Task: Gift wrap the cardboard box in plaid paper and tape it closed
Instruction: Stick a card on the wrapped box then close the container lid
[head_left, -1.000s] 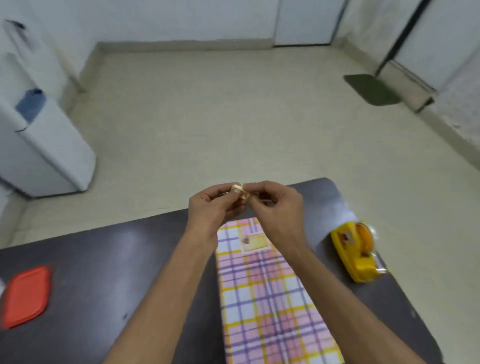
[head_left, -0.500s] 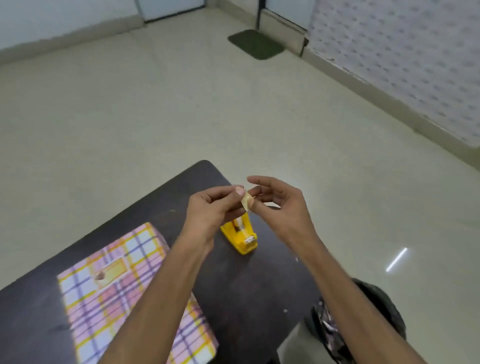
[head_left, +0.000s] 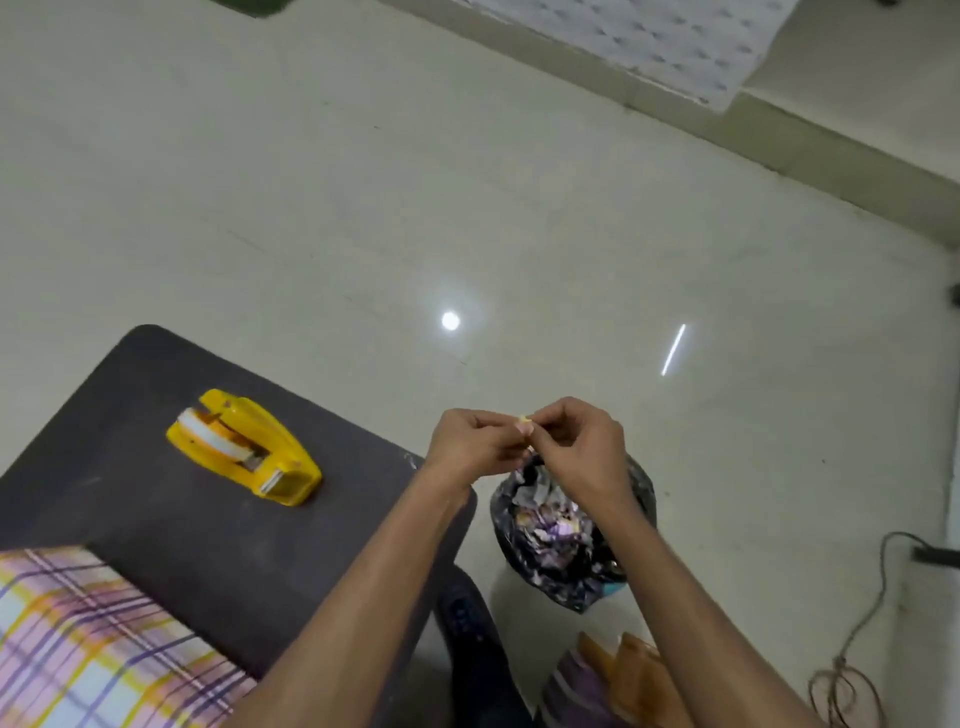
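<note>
The plaid-wrapped box (head_left: 88, 639) lies at the lower left on the dark table (head_left: 171, 525). A yellow tape dispenser (head_left: 244, 449) sits on the table beyond it. Off the table's right corner, my left hand (head_left: 475, 444) and my right hand (head_left: 576, 447) meet fingertip to fingertip and pinch a small crumpled scrap of tape (head_left: 524, 420) between them. Both hands hover directly above an open black bin bag (head_left: 566, 540) on the floor.
The bin bag holds paper scraps. Plaid and brown paper offcuts (head_left: 608, 680) lie on the floor near my feet. A cable (head_left: 862, 618) trails along the floor at the right. Pale tiled floor spreads beyond the table.
My view swung right, away from the box. Both hands carried the tape scrap from above the table to above the bin bag, still pinching it together.
</note>
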